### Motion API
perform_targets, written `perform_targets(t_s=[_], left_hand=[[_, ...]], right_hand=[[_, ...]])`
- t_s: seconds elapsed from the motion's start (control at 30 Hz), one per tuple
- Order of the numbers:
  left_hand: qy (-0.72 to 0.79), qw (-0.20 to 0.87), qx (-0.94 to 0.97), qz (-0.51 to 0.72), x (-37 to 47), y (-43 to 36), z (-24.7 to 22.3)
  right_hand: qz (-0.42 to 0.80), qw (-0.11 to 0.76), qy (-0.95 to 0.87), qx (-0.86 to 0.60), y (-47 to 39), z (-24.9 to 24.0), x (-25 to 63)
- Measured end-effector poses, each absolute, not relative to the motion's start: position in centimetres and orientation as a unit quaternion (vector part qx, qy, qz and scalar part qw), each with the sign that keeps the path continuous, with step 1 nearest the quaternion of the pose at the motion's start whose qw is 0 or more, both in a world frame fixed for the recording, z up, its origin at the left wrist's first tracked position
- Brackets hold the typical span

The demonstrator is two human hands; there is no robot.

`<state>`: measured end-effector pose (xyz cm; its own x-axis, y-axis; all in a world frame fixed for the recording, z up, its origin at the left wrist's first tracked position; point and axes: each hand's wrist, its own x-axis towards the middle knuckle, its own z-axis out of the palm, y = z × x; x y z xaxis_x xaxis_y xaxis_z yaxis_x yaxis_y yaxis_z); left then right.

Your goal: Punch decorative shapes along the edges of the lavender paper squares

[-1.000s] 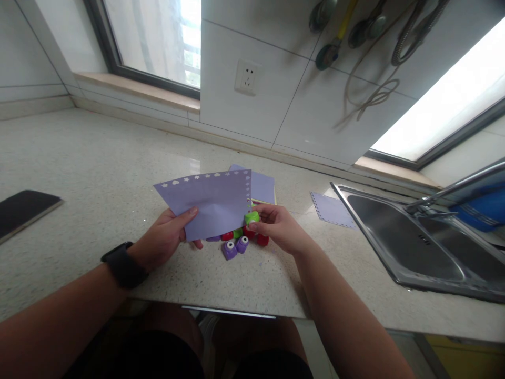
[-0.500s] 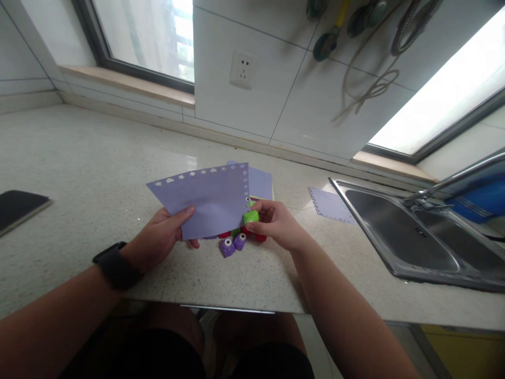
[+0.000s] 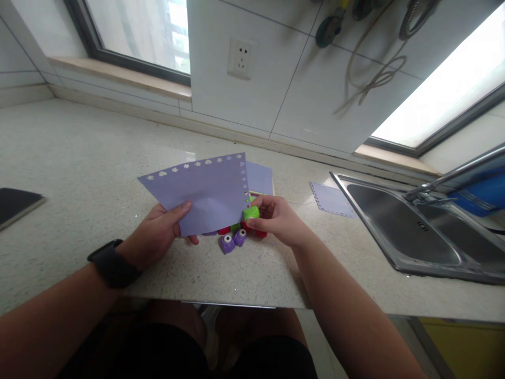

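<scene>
My left hand (image 3: 165, 223) pinches the lower left of a purple sheet of paper (image 3: 209, 197), thumb on top and fingers beneath. Small cut-out shapes, such as hearts and stars, run along the sheet's top and right edges. My right hand (image 3: 276, 218) is closed on a green craft punch (image 3: 251, 213), which sits at the sheet's right edge. Two purple craft punches (image 3: 233, 240) stand on the counter just below the paper. Red and green punches (image 3: 258, 233) lie partly hidden behind the sheet and my right hand.
More purple paper (image 3: 260, 178) lies behind the held sheet. Another punched purple sheet (image 3: 333, 199) rests beside the steel sink (image 3: 402, 226) on the right. A dark notebook (image 3: 19, 205) lies at the far left of the speckled counter (image 3: 98, 147).
The view has shifted slightly. Both hands keep their hold on the paper and the green punch, which stays at the sheet's right edge.
</scene>
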<state>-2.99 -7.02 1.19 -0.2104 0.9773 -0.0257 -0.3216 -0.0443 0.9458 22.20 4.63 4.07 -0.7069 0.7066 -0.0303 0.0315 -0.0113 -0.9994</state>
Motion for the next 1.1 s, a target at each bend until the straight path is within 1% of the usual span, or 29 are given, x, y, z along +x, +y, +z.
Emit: perform_targets(t_s=[0.47, 0.9, 1.1], left_hand=[[0.466, 0.516, 0.352, 0.627, -2.84, -7.07, 1.54], [0.458, 0.52, 0.349, 0.631, -2.97, -7.15, 1.49], [0.458, 0.52, 0.345, 0.633, -2.92, -7.23, 1.65]], right_hand=[[0.66, 0.257, -0.647, -0.281, 4.16, 4.28, 22.21], [0.653, 0.288, -0.642, -0.281, 4.14, 4.55, 22.0], [0.654, 0.281, -0.645, -0.28, 4.2, 4.49, 22.04]])
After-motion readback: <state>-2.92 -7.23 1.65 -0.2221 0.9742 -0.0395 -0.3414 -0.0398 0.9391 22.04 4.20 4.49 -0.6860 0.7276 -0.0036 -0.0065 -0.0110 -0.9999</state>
